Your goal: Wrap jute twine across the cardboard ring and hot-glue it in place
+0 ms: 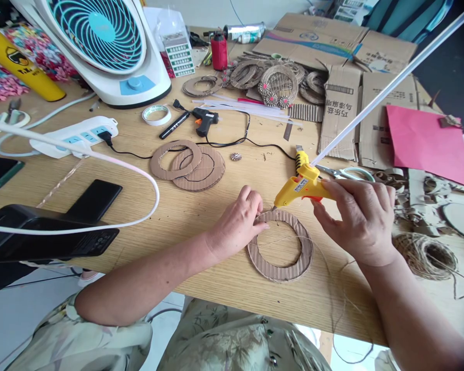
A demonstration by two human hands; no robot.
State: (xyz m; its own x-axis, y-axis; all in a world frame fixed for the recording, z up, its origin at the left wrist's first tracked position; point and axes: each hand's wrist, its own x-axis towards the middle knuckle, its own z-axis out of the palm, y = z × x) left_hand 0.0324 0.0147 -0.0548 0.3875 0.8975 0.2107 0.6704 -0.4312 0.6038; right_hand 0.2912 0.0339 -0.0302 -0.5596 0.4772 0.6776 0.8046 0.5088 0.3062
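My right hand [358, 216] is wrapped round a yellow hot glue gun [303, 185], with a long clear glue stick [390, 90] rising out of its back. The gun's nozzle points down at the upper left rim of a corrugated cardboard ring [303, 247]. My left hand [242, 219] pinches that ring's left rim, thumb on top. A thin twine strand [325, 257] crosses the ring's opening and trails right and down past the table edge. Beside my right wrist sits a ball of twine [425, 255].
Behind my hands lie another cardboard ring [158, 159], a cardboard disc [212, 178] and a black glue gun [205, 121]. A power strip [75, 136] and fan [131, 85] stand left. Scissors [355, 173], pink paper [425, 139] and cardboard sheets [340, 113] are to the right.
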